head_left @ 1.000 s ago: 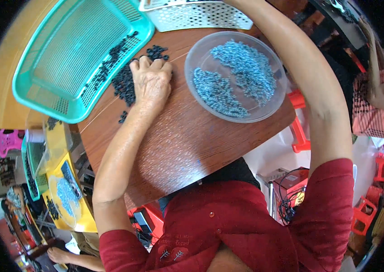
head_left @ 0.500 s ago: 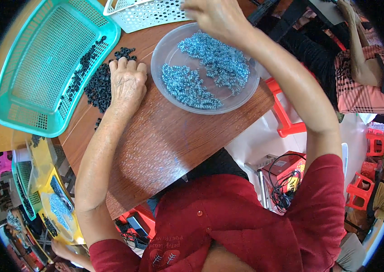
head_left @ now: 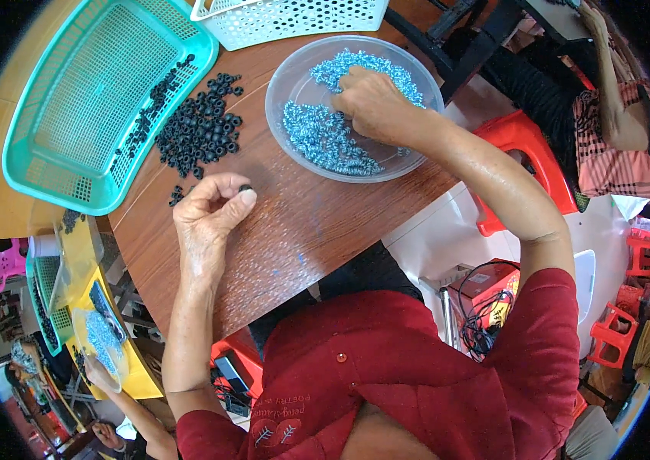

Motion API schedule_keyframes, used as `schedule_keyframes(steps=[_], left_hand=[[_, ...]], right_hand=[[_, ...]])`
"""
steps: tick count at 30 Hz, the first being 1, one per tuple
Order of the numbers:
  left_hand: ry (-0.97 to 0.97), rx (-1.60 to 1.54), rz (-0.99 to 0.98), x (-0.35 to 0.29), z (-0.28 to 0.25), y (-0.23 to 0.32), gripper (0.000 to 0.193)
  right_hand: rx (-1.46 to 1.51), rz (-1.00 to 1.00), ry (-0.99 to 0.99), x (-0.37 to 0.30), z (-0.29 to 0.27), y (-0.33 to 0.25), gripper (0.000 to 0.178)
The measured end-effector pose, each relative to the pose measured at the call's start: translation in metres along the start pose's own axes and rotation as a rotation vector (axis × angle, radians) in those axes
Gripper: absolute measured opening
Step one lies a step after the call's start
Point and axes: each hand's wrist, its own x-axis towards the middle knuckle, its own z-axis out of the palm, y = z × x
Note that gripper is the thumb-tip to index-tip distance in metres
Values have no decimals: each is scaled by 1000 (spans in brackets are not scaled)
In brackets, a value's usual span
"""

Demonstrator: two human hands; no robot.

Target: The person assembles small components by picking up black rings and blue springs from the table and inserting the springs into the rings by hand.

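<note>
My left hand point(head_left: 206, 215) is closed in a pinch over the table, with a small black ring-shaped piece point(head_left: 245, 188) between thumb and forefinger. Beyond it lies a loose pile of similar black pieces point(head_left: 196, 132). My right hand point(head_left: 377, 106) reaches into a round, clear plastic tray point(head_left: 279, 86) among small bluish coil springs point(head_left: 317, 132). Its fingers are bent together and point down at the springs; what they hold, if anything, is hidden. The springs lie in two heaps, one near and one far.
A turquoise mesh basket point(head_left: 16, 162) with black pieces stands at the far left. Beside it is a white perforated basket point(head_left: 294, 23). A red stool point(head_left: 528, 146) stands right of the wooden table point(head_left: 263, 268). Other people sit at right and lower left.
My left hand has drawn back from the black pile, now pinching one piece. My right hand has come down from beside the white basket into the tray of springs.
</note>
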Motion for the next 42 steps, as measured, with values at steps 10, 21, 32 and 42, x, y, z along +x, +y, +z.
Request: schedule_keyframes(steps=[10,21,32,42], left_hand=[[28,-512,-206,-32,10,-8,24],[-50,-797,-359,-46,18,2,25],[-80,-894,-276,-64,20,-2,27],[24,-691,-135,-72,24,-4,23]], right_hand=[[154,41,84,-11,-21,-4,5],[797,238,143,-30,-60,-77,9],[1188,181,15,-32,-52,-127,6],[1317,263,-16,-29,-45,-140,7]])
